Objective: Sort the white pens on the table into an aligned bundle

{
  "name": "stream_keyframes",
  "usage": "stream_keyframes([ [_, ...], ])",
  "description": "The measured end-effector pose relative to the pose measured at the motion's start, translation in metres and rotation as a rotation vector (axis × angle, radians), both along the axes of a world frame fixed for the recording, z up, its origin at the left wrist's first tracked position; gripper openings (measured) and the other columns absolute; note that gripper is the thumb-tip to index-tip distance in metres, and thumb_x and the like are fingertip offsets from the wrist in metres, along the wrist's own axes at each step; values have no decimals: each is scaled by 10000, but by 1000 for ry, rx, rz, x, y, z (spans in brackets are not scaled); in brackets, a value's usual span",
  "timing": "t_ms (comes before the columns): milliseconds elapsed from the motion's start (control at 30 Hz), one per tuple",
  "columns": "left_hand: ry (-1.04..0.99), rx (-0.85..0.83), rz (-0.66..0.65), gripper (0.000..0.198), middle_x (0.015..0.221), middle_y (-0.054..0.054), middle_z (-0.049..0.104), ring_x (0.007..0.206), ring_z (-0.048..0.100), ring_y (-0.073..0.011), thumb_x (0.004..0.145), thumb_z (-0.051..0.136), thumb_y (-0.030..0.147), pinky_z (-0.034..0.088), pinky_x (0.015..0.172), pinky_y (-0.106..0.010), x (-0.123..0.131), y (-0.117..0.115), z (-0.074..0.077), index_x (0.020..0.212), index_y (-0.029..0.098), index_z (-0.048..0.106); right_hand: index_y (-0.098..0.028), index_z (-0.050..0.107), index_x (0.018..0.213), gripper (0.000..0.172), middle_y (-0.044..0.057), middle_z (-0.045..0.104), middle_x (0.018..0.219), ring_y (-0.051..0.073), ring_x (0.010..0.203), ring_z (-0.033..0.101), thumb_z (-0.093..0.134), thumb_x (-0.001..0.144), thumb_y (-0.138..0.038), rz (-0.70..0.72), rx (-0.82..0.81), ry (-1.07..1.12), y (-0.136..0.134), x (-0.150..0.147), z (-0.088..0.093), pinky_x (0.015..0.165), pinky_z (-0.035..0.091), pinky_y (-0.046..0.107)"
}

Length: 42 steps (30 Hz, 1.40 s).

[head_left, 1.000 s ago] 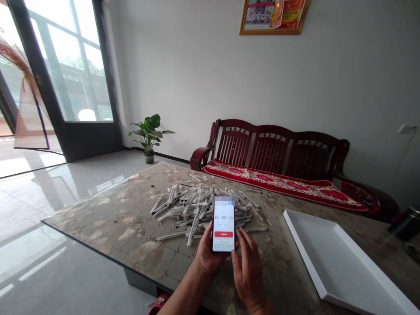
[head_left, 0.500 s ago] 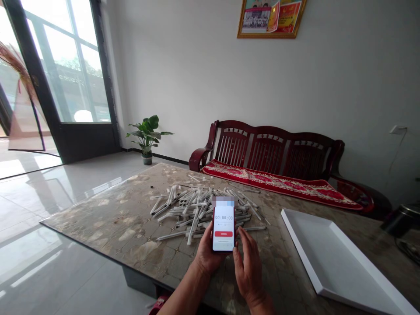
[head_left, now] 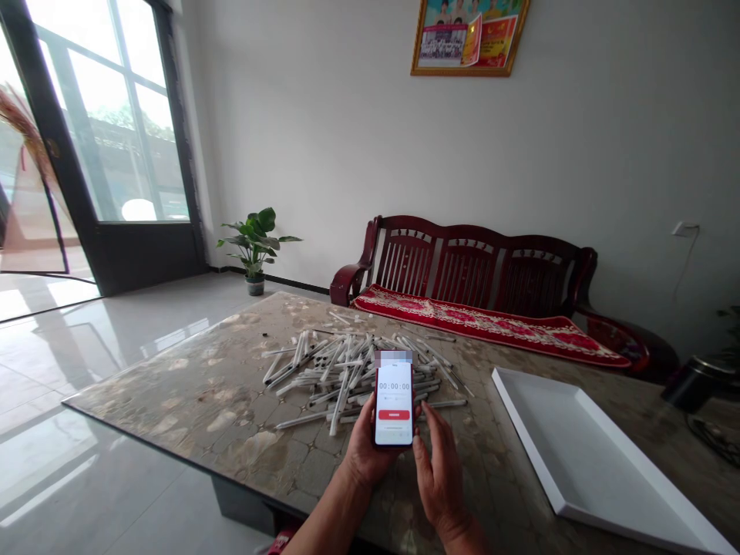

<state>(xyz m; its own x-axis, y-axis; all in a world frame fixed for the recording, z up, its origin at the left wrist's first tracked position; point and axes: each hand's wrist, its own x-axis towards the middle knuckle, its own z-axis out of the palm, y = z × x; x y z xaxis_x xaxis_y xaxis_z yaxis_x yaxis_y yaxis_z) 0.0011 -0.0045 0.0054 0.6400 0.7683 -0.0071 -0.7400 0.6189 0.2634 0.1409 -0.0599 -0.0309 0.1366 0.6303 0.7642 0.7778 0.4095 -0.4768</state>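
A smartphone is upright in my left hand, which wraps around its left side and back. Its lit screen reads 00:00:00 above a red button; the top strip is blurred out. My right hand is open beside the phone's right edge, fingers stretched out and thumb apart from them. Whether its thumb touches the phone I cannot tell. Behind the phone, a loose heap of pens, white or clear with some dark parts, lies crisscrossed on the patterned table. The phone hides part of the heap.
A shallow white tray lies on the table to the right. Behind it stands a dark kettle-like vessel. A dark red wooden bench with a red runner is beyond the table. A potted plant stands on the floor at left.
The camera view has shifted slightly. My left hand keeps hold of the phone, and my right hand stays open beside it. The screen still shows zeros.
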Motion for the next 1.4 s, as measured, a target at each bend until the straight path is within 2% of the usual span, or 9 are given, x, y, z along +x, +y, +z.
stream_keyframes([
  [600,2,-20,-10,489,1082,-119,764,1079,682,-314,920,551,427,470,981,-447,1,1,0,1291,118,624,-229,453,1423,426,126,584,1346,265,1233,572,445,1000,-275,0,15,-12,-2,-2,3,960,537,453],
  [1200,1,-43,-6,473,1083,-127,763,1081,683,-313,924,548,414,466,983,-439,0,0,3,1270,103,632,-220,428,1439,443,134,556,1378,267,1261,546,446,998,-258,16,-10,-13,-1,-3,0,979,526,463],
  [1400,9,-54,12,496,1077,-134,763,1081,684,-312,906,577,413,471,986,-431,1,0,0,1277,86,622,-220,447,1425,433,131,566,1373,271,1261,552,447,994,-259,3,-7,-9,-1,-2,0,976,530,458],
])
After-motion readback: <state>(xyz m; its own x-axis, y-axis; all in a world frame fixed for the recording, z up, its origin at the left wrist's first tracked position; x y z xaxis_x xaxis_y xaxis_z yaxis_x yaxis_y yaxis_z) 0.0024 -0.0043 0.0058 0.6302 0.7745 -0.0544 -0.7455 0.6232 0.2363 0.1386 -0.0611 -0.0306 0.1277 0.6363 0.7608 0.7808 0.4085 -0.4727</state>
